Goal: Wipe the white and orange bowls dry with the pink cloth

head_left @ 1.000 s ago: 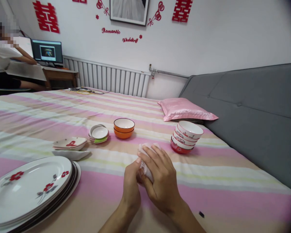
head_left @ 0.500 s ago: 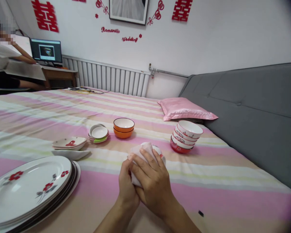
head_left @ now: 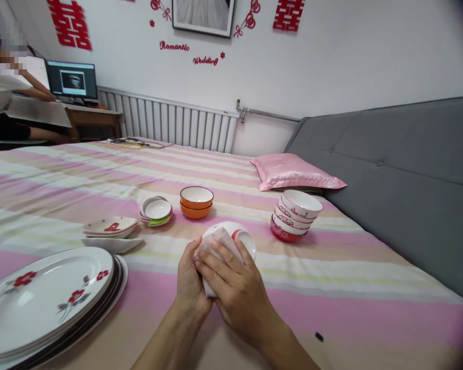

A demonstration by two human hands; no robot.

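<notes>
My left hand [head_left: 189,280] grips a small white bowl with a red mark [head_left: 242,237], held on its side above the striped bed cover [head_left: 351,288]. Over the bowl's outside lies a white cloth [head_left: 216,241], and my right hand [head_left: 231,288] presses on it with curled fingers. Both hands are close together at the lower middle. A stack of red-and-white bowls [head_left: 296,215] stands to the right, and two orange bowls [head_left: 196,201] are stacked just beyond my hands.
Large flowered plates [head_left: 46,298] are stacked at lower left, with leaf-shaped dishes [head_left: 110,228] and small saucers [head_left: 157,211] behind. A pink pillow [head_left: 293,172] and grey headboard [head_left: 409,174] lie right. A person sits at a desk with a monitor [head_left: 71,81] far left.
Both hands rose slightly and shifted left with the bowl. The bowl has turned, so more of its rim and red mark shows, and the cloth has moved over its side.
</notes>
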